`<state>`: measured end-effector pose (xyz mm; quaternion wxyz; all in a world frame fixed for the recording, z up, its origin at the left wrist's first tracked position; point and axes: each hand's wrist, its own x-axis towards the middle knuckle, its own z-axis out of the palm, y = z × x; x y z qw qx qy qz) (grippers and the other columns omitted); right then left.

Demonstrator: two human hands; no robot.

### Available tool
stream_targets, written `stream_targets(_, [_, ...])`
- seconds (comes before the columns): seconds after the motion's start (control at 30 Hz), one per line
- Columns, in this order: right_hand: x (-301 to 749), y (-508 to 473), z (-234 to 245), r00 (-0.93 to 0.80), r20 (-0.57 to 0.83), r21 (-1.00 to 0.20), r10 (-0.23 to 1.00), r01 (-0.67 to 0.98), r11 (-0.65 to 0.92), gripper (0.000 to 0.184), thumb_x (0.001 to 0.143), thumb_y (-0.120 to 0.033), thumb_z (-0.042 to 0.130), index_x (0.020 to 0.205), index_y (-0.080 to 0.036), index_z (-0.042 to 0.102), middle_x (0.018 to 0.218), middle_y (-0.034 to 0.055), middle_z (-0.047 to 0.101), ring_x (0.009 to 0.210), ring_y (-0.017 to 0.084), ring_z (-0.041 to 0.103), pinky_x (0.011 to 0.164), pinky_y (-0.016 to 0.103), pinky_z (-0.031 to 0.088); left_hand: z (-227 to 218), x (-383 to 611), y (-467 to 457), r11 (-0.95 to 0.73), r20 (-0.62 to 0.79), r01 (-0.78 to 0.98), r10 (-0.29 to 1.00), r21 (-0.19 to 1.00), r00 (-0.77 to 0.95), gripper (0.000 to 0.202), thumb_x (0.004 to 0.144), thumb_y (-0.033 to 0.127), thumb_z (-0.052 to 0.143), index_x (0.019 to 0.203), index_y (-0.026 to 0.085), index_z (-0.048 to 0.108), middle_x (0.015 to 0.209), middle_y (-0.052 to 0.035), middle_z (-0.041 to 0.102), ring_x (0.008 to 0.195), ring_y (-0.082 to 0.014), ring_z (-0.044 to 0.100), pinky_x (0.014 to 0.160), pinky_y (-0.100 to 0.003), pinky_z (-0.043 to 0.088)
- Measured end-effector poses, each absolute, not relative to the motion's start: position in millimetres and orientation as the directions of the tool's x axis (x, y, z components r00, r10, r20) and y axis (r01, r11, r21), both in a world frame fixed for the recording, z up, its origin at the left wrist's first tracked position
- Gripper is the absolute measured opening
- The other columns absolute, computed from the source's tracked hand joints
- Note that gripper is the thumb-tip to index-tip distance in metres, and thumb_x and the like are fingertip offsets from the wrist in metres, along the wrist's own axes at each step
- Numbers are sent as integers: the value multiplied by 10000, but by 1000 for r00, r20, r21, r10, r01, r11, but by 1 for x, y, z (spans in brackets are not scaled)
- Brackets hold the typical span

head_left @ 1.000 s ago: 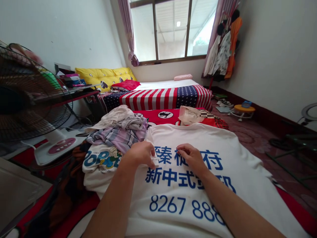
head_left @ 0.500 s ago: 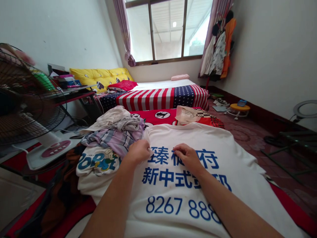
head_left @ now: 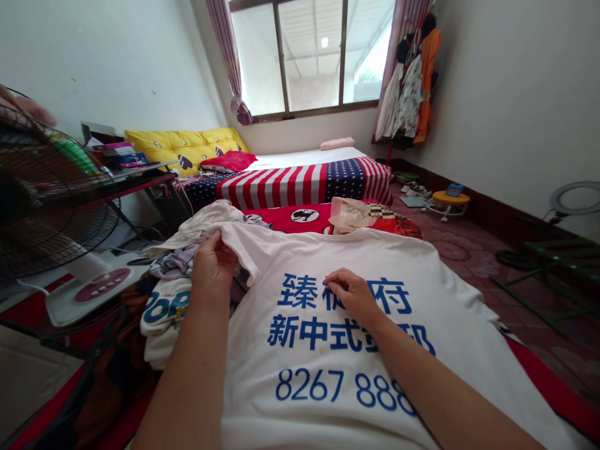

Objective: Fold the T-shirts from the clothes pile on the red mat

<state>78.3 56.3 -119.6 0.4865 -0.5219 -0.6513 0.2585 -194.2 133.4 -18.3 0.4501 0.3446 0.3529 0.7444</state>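
Note:
A white T-shirt (head_left: 304, 387) with large blue characters and digits lies spread in front of me, its collar end away from me. My left hand (head_left: 215, 256) is closed on its left sleeve (head_left: 246, 247), lifting it above a clothes pile. The fingers are bent round the cloth edge. My right hand (head_left: 349, 294) lies on the printed upper part of the shirt, fingers curled and thumb near the index finger. Whether it pinches cloth is hidden. Beneath and beside the left hand is a pile of crumpled clothes (head_left: 201, 215), among them a white garment with coloured print (head_left: 162, 306).
An electric fan (head_left: 51, 187) stands at the left, its base beside the clothes. Beyond the shirt lie a red patterned cover (head_left: 281, 215) and a beige-and-checked bundle (head_left: 351, 214). A bed (head_left: 290, 184) is farther back. At right are a yellow stool (head_left: 450, 199) and a green frame (head_left: 529, 281).
My left hand has moved left and up, drawing the sleeve outward over the clothes pile. My right hand stays on the print. The view has shifted slightly.

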Motion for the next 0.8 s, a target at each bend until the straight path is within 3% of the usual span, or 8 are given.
stream_targets(0.17, [78, 55, -118, 18, 361, -846, 932, 427, 319, 131, 794, -232, 567, 803, -216, 697, 871, 26, 663, 785, 163, 598, 756, 294, 464, -15, -196, 132, -434, 113, -607, 863, 666, -493, 126, 793, 86, 597, 745, 188, 541, 663, 72, 623, 611, -44, 585, 588, -133, 476])
stream_targets(0.43, [78, 56, -120, 13, 367, -844, 930, 424, 327, 138, 792, -214, 558, 806, -212, 695, 875, 25, 657, 786, 160, 597, 764, 294, 465, -21, -190, 135, -436, 131, -508, 839, 743, -528, 79, 775, 152, 611, 774, 208, 554, 771, 16, 659, 777, -107, 638, 660, -192, 525])
stream_targets(0.53, [77, 56, -119, 17, 368, -843, 930, 427, 326, 137, 789, -218, 558, 800, -211, 694, 874, 27, 660, 789, 161, 602, 765, 294, 467, -20, -175, 130, -437, 230, -443, 865, 783, -447, 70, 762, 199, 611, 826, 212, 587, 854, -11, 669, 838, -146, 644, 690, -233, 534])
stream_targets(0.6, [77, 55, -119, 23, 364, -846, 931, 426, 321, 126, 780, -231, 568, 787, -211, 692, 873, 30, 667, 791, 166, 608, 768, 298, 470, -19, -157, 119, -427, 321, -362, 892, 829, -318, 135, 756, 259, 620, 879, 207, 601, 855, -8, 663, 799, -151, 639, 671, -235, 522])
stream_targets(0.67, [77, 55, -119, 55, 337, -877, 940, 382, 292, 127, 778, -258, 577, 812, -208, 688, 851, 32, 675, 780, 174, 621, 766, 307, 479, -23, -132, 103, -347, 344, -230, 937, 909, -54, 215, 750, 305, 625, 930, 188, 613, 816, 0, 654, 722, -141, 623, 619, -219, 496])
stream_targets(0.73, [79, 56, -120, 125, 282, -932, 951, 271, 241, 185, 773, -304, 595, 906, -200, 669, 841, 37, 685, 744, 181, 632, 727, 312, 495, -35, -104, 85, -263, 234, 25, 894, 964, 382, 240, 763, 299, 602, 958, 164, 637, 830, -16, 665, 712, -147, 616, 598, -217, 477])
stream_targets(0.8, [83, 58, -122, 244, 217, -974, 945, 121, 192, 290, 770, -370, 606, 999, -194, 625, 911, 56, 693, 716, 182, 639, 671, 310, 509, -53, -78, 68, -370, 92, 288, 740, 883, 666, 224, 770, 243, 553, 945, 160, 666, 853, -27, 679, 723, -154, 610, 617, -232, 472])
